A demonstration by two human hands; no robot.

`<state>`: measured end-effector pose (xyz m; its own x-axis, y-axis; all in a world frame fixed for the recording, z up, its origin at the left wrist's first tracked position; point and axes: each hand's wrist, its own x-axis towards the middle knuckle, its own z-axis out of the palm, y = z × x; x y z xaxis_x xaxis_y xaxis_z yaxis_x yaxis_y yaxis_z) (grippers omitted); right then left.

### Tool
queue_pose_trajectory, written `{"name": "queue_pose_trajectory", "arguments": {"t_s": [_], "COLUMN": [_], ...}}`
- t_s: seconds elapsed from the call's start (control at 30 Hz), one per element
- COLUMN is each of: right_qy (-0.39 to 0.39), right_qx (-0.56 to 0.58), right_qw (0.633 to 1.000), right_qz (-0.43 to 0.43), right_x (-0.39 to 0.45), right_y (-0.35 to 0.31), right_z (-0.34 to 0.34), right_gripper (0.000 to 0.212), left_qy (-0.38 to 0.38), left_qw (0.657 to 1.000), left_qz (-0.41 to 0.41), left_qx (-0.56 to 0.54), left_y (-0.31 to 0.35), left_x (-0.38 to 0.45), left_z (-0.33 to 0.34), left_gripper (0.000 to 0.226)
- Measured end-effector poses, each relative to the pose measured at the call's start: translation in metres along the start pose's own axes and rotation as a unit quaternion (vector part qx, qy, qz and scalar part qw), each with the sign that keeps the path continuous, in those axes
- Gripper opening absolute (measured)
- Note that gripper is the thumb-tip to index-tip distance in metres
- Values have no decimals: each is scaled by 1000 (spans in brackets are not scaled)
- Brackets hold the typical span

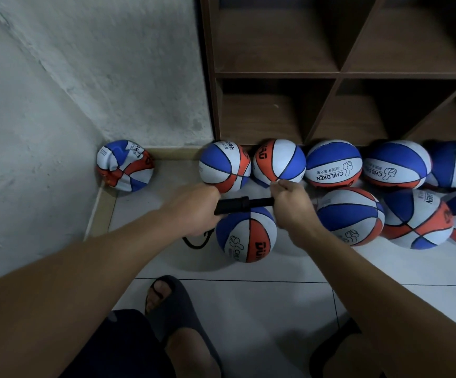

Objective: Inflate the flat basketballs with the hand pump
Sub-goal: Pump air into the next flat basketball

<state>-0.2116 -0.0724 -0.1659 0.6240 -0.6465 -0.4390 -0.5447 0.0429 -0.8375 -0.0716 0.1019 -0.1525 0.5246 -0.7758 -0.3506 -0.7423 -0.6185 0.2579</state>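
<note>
L hand (199, 207): fingers curled round the thick barrel end of the hand pump (242, 204), knuckles up, arm reaching in from lower left
R hand (289, 203): curled round the thin rod end of the pump, thumb & forefinger pinched together at top; handle itself hidden inside the fist
Pump: black, lying roughly level btwn the two hands, rod partly drawn out; sits just above the ball below the hands
Hose (195, 241): black, loops down under L hand to the floor, left of that ball; where it ends can't tell
Ball under hands (246, 236): blue/white/orange basketball, round, on the floor tiles (248, 301), directly below pump, btwn both wrists
Flat ball (124, 166): crumpled & caved in, far left of L hand, tucked in the wall corner (58, 105)
Back row: beyond the hands, round balls lined up along the shelf foot — one (224, 166) just past L hand, one (278, 160) touching R hand's fingertips or right behind them, can't tell which
R-side balls: more round ones right of R hand, nearest (351, 216) close beside R wrist, others run off to the frame edge
Shelf unit (330, 75): brown wood cubbies, beyond and above R hand
Foot (167, 298): in a dark slide sandal, nearer the person than both hands, btwn the forearms
</note>
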Motion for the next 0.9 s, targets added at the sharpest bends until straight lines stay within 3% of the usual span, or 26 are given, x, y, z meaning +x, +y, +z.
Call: {"name": "queue_pose_trajectory", "arguments": {"t_s": [0.2,0.37,0.47,0.63,0.8,0.9], "right_qy": [-28,-37,-49,-45,32,14], "right_qx": [11,-11,-3,-16,21,59], "right_qw": [999,998,998,999,998,996], "right_qz": [-19,-46,-40,-24,42,59], "right_x": [-10,-13,-11,-5,19,27], "right_y": [1,4,5,2,3,9], "right_z": [20,25,26,17,-30,-46], "right_gripper": [30,32,32,32,24,23], "left_qy": [23,20,17,21,29,19], "left_qw": [997,996,995,997,994,995], "left_qz": [5,13,22,32,-17,-23], "left_qx": [75,82,92,74,106,95], "left_y": [10,15,11,9,-17,-22], "left_x": [-1,-3,-3,0,2,2], "left_z": [-2,-5,-7,-8,-21,-23], "left_gripper": [37,22,27,34,35,35]}}
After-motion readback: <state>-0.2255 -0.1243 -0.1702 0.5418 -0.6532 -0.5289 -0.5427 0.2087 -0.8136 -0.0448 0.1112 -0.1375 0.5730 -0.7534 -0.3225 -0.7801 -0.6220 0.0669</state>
